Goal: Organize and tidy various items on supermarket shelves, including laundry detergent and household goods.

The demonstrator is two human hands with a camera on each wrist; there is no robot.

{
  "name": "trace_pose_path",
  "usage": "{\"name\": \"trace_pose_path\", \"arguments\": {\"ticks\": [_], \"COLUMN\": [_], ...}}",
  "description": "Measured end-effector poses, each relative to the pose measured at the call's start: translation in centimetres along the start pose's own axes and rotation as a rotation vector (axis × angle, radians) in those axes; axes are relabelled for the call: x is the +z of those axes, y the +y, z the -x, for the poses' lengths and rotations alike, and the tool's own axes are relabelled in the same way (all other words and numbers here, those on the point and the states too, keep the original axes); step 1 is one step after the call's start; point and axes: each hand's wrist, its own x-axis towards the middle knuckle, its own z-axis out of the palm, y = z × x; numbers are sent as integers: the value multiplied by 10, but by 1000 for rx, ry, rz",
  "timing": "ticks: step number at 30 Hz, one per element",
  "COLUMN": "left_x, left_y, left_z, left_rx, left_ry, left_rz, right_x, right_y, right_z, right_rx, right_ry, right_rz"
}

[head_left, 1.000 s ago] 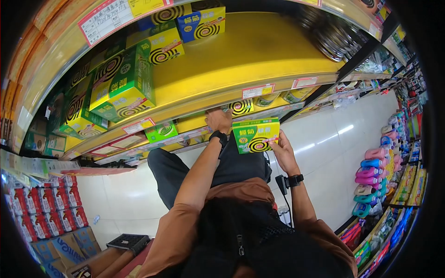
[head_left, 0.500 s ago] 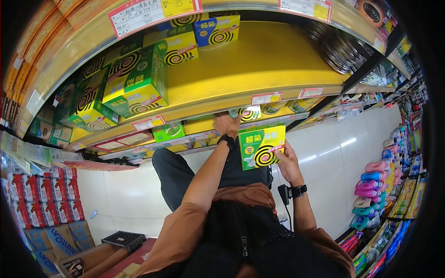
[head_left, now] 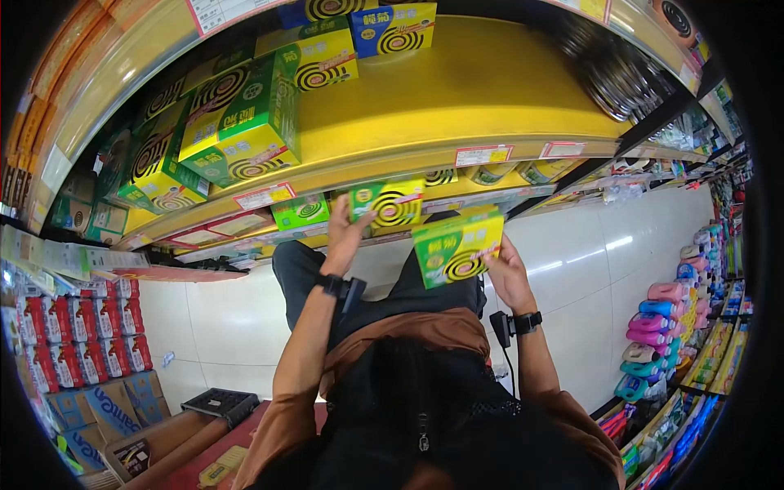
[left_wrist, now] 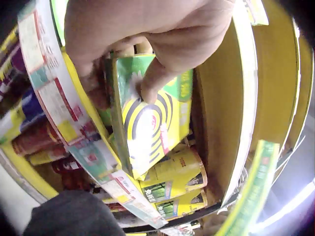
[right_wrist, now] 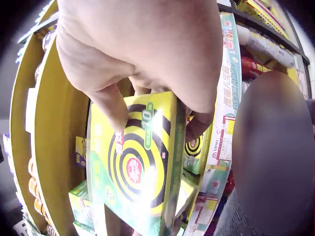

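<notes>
In a shop aisle, facing a broad yellow metal shelf (head_left: pixel 482 94), we see a person's two bare hands, each holding a box. The left hand (head_left: pixel 345 234) pinches a flat green-and-yellow cardboard box with a black spiral (head_left: pixel 392 204), thumb on its front, near the shelf's edge. Close by, the right hand (head_left: pixel 511 275) grips a matching green-and-yellow cardboard box (head_left: pixel 454 245), thumb on its face. On the shelf we find upright green-and-yellow cartons (head_left: pixel 237 126) and a blue-and-yellow carton (head_left: pixel 395 31).

Shelf (head_left: pixel 482 90): boxes (head_left: pixel 241 135) left; stack (head_left: pixel 616 82), blurred, possibly pans, right. Before it, packet (head_left: pixel 392 204) in left hand (head_left: pixel 344 237); second packet (head_left: pixel 457 247) in right hand (head_left: pixel 510 276), right of first. Bottles (head_left: pixel 648 323) far right; cartons (head_left: pixel 106 420) lower left.
</notes>
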Motion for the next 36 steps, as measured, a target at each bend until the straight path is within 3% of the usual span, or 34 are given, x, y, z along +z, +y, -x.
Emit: {"name": "trace_pose_path", "arguments": {"ticks": [4,6,8,10,12,17,20,22,24,26,27,30,32,36], "left_x": [-43,-52,-54,-55,-50,-29,-17,-10,-7,1,7,9,15,37], "left_y": [15,20,18,14,14,9,-4,-17,-29,-15,-8,-24,-16,-25], "left_z": [40,52,54,48,40,-1,-28,-46,-55,-48,-42,-47,-43,-37], "left_rx": [28,53,103,106,122,135,138,254,182,509,557,504,545,437], "left_ry": [160,233,251,281,276,230,209,219,206,445,517,522,566,486], "left_rz": [69,108,147,170,180,150,174,-74,-124,-728,-784,-1012,-986,-1148], "right_x": [-15,-13,-17,-18,-13,-25,-23,-17,-15,-10,-9,-18,-20,-27], "right_y": [15,15,19,24,34,56,70,70,77,79,80,87,88,84], "right_z": [-51,-83,-117,-142,-160,-175,-183,-182,-180,-181,-181,-184,-185,-181], "right_rx": [-33,-141,-149,-165,-277,-331,-498,-603,-534,-532,-518,-529,-559,-484], "right_ry": [111,188,142,106,186,287,469,467,579,565,567,556,540,560], "right_rz": [-95,58,140,227,339,577,971,1043,1241,1264,1272,1304,1324,1329]}}
